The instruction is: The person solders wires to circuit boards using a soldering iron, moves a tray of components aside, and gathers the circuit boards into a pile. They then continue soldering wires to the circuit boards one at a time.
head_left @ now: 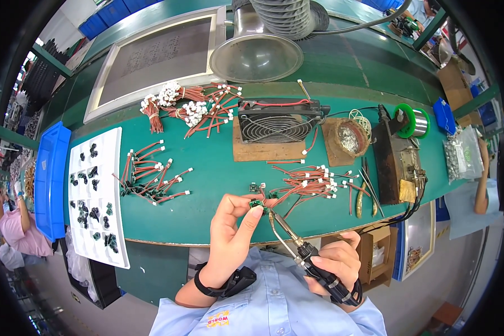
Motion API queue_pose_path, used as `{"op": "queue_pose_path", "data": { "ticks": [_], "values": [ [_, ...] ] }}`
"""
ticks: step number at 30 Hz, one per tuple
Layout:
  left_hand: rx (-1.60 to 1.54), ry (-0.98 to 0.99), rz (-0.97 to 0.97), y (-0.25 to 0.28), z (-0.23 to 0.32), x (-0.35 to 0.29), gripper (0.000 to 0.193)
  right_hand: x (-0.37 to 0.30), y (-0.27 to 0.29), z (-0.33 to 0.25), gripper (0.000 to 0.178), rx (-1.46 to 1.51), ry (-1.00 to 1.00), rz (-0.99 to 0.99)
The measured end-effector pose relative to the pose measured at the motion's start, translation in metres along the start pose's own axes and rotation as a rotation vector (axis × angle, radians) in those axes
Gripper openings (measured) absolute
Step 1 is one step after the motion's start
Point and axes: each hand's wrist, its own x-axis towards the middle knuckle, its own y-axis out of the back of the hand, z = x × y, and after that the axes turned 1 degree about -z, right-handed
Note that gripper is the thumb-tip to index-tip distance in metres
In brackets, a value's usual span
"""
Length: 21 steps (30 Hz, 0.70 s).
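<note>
Fingers (250,220) of the left hand (228,228) pinch a green board (256,203), steadying it I guess; right hand (341,262) wraps snugly round a soldering iron (306,252) at the board's 5 o'clock.

I find a small green circuit board (256,204) pinched between the thumb and index finger of my left hand (233,225), raised above the front edge of the table. The board is tilted; dark parts show on it, their detail too small to read. In my right hand (338,264) I note a soldering iron (310,262): black handle, metal shaft, slim metal tube (282,239) running alongside. The iron lies aslant, handle low and to the right, tip up and to the left, just beside the board. I cannot determine whether tip and board touch.
</note>
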Motion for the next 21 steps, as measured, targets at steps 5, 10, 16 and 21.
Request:
{"op": "queue_pose_path", "data": {
  "ticks": [5,10,16,21],
  "values": [
    [0.006,0.000,-0.003,0.000,0.001,0.000,0.007,-0.001,-0.001,0.001,0.040,-0.003,0.009,0.003],
    [0.002,0.003,0.010,-0.002,0.002,0.000,0.007,-0.004,-0.004,0.001,0.040,-0.033,0.022,0.009],
    [-0.028,-0.006,0.016,-0.003,0.002,-0.001,0.007,-0.010,-0.006,0.001,0.039,-0.060,0.025,0.011],
    [-0.021,-0.005,0.015,-0.003,0.004,-0.001,0.008,-0.013,-0.006,0.000,0.039,-0.075,0.028,0.005]
  ]
}}
